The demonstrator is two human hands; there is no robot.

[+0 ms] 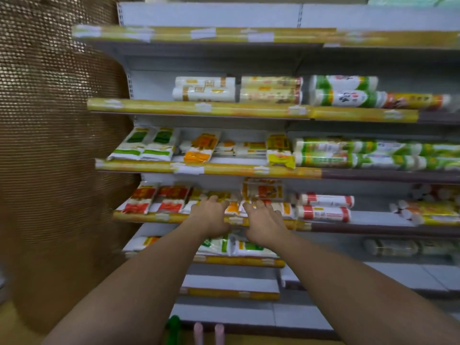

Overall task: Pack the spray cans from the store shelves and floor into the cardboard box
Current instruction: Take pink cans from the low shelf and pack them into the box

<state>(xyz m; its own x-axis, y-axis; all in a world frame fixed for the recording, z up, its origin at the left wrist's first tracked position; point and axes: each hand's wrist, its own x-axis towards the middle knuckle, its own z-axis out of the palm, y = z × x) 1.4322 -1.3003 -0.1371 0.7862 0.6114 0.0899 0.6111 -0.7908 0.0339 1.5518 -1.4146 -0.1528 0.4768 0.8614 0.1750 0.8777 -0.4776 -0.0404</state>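
- Head view: both bare arms are stretched forward to a store shelf (159, 216) with a yellow price strip, and the whole picture is blurred by motion.
- The left grip (210, 217) is seen with fingers straight and slightly spread, lying over the shelf's front edge; nothing is held in it.
- The right grip (263, 222) is just beside it, apart from it, with fingers likewise spread and relaxed and nothing clasped.
- Flat orange-and-white packets (232, 207) lie right at the fingertips of both grips; whether they are touched cannot be told.
- Red-labelled packets (142, 197) are laid out to the left of the left grip.
- An upright orange packet (262, 189) stands just above the right grip, and white rolls with red bands (326, 207) lie to its right.
- Green-and-white packets (224, 246) are shelved below both grips.
- Two pink caps (198, 332) and a green cap (174, 327) are seen well below the grips, between the forearms at the bottom edge; whether they are spray cans cannot be told.
- A brown woven screen (49, 145) stands well to the left of the left grip.
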